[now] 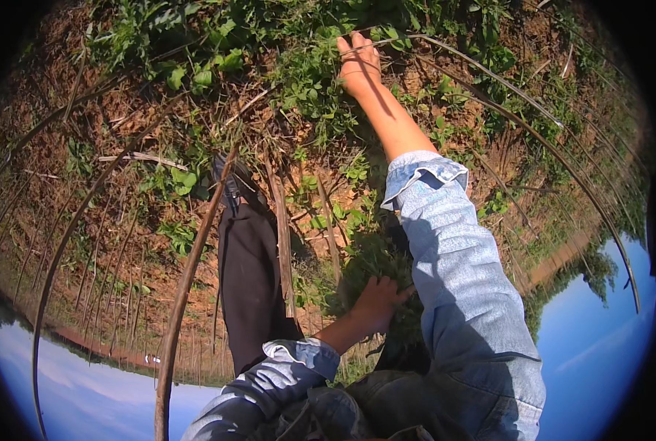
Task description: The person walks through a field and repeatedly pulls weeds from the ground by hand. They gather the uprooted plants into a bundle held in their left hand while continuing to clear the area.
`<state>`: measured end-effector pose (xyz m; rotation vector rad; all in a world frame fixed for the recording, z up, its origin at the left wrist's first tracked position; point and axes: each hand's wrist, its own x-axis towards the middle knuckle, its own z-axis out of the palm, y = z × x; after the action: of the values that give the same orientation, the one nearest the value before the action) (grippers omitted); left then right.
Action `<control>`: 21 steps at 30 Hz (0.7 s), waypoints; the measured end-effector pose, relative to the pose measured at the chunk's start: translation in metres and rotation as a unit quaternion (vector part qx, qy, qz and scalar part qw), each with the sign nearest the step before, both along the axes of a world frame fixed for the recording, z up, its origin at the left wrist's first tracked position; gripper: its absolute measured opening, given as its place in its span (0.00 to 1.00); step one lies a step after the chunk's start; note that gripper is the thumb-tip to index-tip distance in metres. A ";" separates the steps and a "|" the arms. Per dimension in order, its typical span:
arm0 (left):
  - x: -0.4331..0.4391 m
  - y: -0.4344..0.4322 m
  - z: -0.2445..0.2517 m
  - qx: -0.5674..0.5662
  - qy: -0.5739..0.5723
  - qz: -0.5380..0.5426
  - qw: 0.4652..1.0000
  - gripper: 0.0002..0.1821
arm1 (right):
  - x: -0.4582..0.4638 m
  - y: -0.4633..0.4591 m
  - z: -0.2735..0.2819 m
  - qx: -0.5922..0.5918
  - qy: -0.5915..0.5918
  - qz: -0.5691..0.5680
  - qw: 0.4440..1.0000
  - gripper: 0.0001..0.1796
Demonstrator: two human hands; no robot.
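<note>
My right hand [359, 65] reaches out to low green weeds [306, 82] at the top of the view, its fingers bent among the leaves; whether they grip a stem cannot be made out. Close to my body, in shade, my left hand [376, 303] is closed on a bunch of pulled green weeds [369, 264], held near my leg. Both forearms come out of rolled light-blue denim sleeves.
Thin wooden stakes [190, 264] stand around me, several near my legs and more on both sides. A split stake [280, 231] rises beside my dark trouser leg [250, 286]. Reddish soil [195, 116] carries dry stalks and leafy plants.
</note>
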<state>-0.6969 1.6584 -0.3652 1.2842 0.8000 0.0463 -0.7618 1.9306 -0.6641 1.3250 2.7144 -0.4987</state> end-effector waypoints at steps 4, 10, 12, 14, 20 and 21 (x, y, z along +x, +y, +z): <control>0.005 -0.013 -0.002 0.014 0.009 0.077 0.997 0.52 | -0.006 -0.002 -0.033 -0.075 0.054 0.060 0.994 0.30; 0.009 -0.021 -0.004 0.016 0.006 0.104 0.994 0.49 | -0.001 0.013 -0.074 -0.237 0.055 -0.074 0.967 0.12; 0.009 -0.021 -0.004 0.013 0.006 0.099 0.995 0.47 | 0.005 0.015 -0.074 -0.035 0.053 0.032 0.997 0.08; 0.010 -0.020 -0.004 0.008 0.006 0.102 0.995 0.46 | 0.010 0.014 -0.070 0.031 0.036 0.085 0.995 0.08; 0.005 -0.013 -0.004 -0.007 -0.004 0.106 0.994 0.47 | -0.012 -0.002 -0.038 -0.244 0.157 -0.108 0.951 0.07; 0.004 -0.010 -0.003 -0.006 -0.001 0.105 0.994 0.48 | -0.019 -0.007 -0.026 -0.289 0.157 -0.101 0.939 0.06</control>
<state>-0.6934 1.6482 -0.3682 1.1839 0.9287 0.2109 -0.7808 1.9232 -0.6901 1.4331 2.3379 -1.5031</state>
